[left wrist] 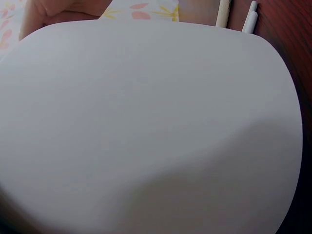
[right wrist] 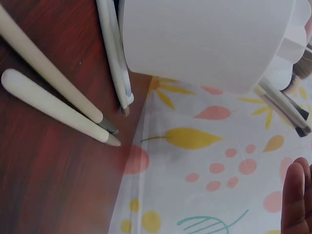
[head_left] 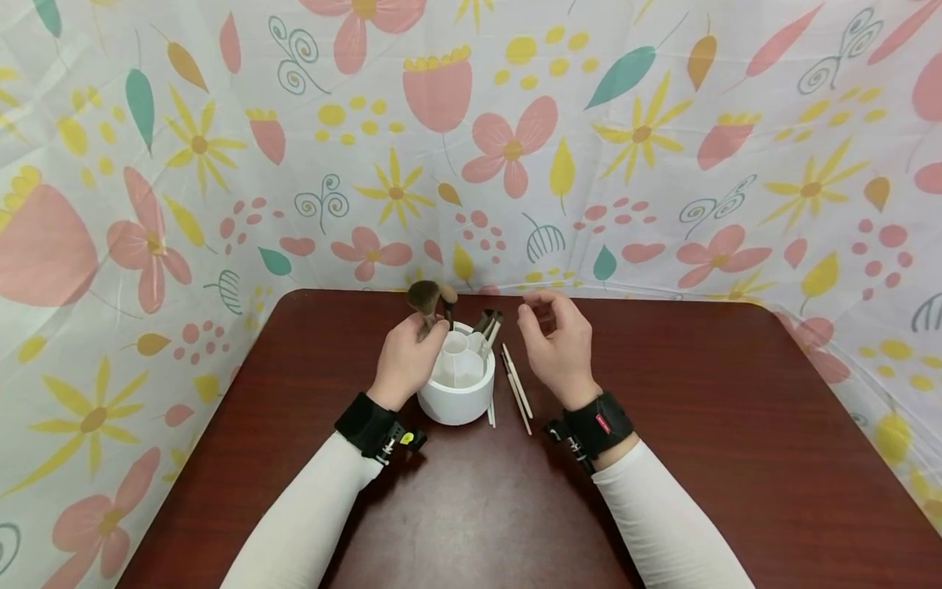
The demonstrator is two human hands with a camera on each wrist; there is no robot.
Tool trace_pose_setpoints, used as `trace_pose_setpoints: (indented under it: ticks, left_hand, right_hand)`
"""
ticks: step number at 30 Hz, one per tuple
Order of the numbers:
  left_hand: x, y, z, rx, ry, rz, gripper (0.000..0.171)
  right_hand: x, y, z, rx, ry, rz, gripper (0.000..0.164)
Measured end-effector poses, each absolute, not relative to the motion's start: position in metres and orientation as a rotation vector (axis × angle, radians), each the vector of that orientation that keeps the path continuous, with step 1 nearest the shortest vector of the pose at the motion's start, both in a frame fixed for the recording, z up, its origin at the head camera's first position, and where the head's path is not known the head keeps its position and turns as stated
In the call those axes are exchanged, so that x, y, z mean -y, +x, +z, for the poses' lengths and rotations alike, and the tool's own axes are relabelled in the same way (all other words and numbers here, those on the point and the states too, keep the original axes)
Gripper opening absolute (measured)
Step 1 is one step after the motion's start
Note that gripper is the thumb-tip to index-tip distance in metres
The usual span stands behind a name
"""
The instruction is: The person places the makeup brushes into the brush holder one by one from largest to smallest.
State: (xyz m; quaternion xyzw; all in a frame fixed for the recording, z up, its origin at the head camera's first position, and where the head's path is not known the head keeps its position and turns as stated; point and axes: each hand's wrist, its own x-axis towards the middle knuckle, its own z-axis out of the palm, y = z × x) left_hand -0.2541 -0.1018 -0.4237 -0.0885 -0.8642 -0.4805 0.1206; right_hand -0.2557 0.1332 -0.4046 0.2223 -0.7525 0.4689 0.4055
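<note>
Dark red-brown counter, backed and flanked on the left by floral printed cloth. Two loose pale-handled brushes lie close together on the counter, in the gap between the holder and the right hand. Another slim pair lies right beside the holder wall, partly hidden by it in the head view. White sleeves and black wrist straps on both arms; straps sit low over the counter. The left hand blocks the holder's left side, and in the left wrist view the wall fills nearly the whole frame (so no left fingers visible from there). Left fingers close round the stem of the large fluffy brush, its head up, at the holder's left rim; lower end hidden. Right hand is off the counter, fingers loosely bent, thumb apart, nothing in them. White holder stands upright left of the loose brushes: round, smooth, plain wall, with scalloped white compartments inside, some bare. A smaller tan-tipped brush rises just beside the fluffy one. Dark-tipped brushes with silvery ferrules lean out on the right side.
</note>
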Motion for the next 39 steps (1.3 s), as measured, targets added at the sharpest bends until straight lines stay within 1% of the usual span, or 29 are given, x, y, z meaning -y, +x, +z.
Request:
trace_pose_setpoints:
  ticks: [10, 18, 23, 27, 34, 39]
  left_hand:
    - [0.102, -0.253, -0.423, 2.525, -0.262, -1.403, 0.036]
    - [0.101, -0.254, -0.424, 2.529, -0.264, -1.398, 0.036]
    - [0.101, -0.255, -0.423, 2.528, -0.258, -1.387, 0.035]
    - [0.102, -0.255, -0.422, 2.526, -0.251, -1.385, 0.034]
    - [0.101, -0.256, -0.423, 2.521, -0.255, -1.389, 0.031]
    - [0.101, -0.256, -0.424, 2.515, -0.254, -1.393, 0.033]
  right_hand:
    - [-0.148, -0.263, -0.413, 2.038, 0.392, 1.142, 0.016]
    - [-0.150, -0.266, -0.421, 2.396, 0.291, 1.023, 0.022]
    - [-0.150, -0.268, -0.426, 2.698, 0.295, 0.889, 0.029]
    - [-0.148, -0.269, -0.430, 2.887, 0.340, 0.777, 0.031]
    - [-0.146, -0.270, -0.439, 3.018, 0.378, 0.631, 0.026]
    - [-0.146, -0.270, -0.445, 3.057, 0.413, 0.588, 0.019]
